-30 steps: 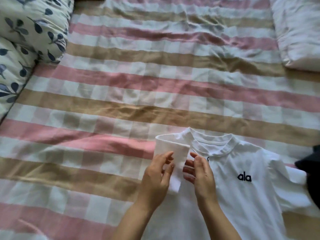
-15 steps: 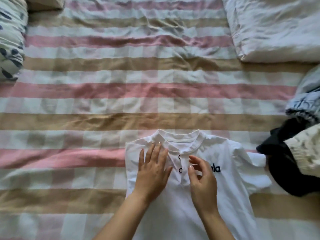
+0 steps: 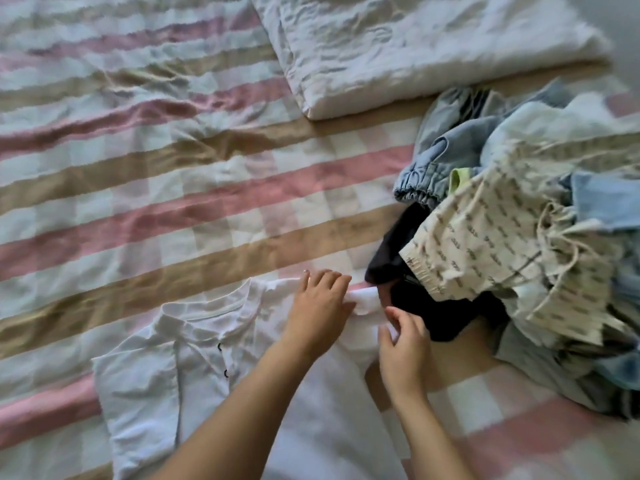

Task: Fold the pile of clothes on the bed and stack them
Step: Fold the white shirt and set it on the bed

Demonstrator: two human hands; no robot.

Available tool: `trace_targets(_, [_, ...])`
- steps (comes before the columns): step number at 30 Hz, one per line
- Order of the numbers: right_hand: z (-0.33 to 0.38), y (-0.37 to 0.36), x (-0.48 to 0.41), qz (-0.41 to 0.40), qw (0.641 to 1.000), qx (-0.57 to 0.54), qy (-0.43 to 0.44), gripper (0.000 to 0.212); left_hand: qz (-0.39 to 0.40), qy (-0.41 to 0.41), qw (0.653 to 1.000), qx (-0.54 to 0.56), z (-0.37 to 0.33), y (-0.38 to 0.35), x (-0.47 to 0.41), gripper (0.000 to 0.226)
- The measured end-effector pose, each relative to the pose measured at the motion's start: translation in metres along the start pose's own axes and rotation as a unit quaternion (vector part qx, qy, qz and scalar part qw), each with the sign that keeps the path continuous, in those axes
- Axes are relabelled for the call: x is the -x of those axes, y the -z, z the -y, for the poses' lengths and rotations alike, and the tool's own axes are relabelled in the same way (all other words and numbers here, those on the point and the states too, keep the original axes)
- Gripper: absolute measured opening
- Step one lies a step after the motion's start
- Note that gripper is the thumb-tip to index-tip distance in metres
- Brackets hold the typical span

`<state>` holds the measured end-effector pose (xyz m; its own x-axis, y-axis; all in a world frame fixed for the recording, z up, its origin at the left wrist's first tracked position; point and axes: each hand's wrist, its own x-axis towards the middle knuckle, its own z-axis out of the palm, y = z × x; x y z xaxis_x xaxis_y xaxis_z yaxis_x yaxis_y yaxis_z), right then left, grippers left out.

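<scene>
Pink, tan and white checked bedding is spread beneath everything and is creased in places. The white T-shirt is laid flat on it at the near edge, collar pointing away, with one side panel folded in over the chest. The left hand is pressed flat on the shirt's right shoulder, fingers extended and close together. Just beside it, the sleeve is pinched between thumb and fingertips of the right hand. Immediately right of the T-shirt the unfolded pile of clothes is heaped. Its dark garment appears to touch the sleeve and crowds it, and a cream printed piece and pale denim are stacked over it. Beyond the T-shirt a white folded quilt is set.
</scene>
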<state>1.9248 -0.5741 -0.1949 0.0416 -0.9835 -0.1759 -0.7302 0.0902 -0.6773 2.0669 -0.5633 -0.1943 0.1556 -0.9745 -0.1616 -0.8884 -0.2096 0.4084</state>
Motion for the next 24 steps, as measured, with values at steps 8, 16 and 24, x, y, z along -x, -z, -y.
trace_targets(8, [-0.011, 0.001, -0.001, 0.037, 0.996, 0.023, -0.073, 0.021, 0.048, -0.043, 0.997, -0.046, 0.002, 0.012, -0.026, 0.022])
trace_targets(16, [-0.028, 0.014, 0.003, -0.058, 0.993, 0.067, -0.074, 0.015, -0.095, -0.015, 0.995, 0.037, -0.029, -0.008, -0.040, 0.018])
trace_targets(24, [-0.010, 0.012, 0.012, -0.068, 0.996, -0.014, -0.047, 0.011, -0.168, 0.231, 0.871, 0.400, -0.019, -0.006, 0.005, 0.014])
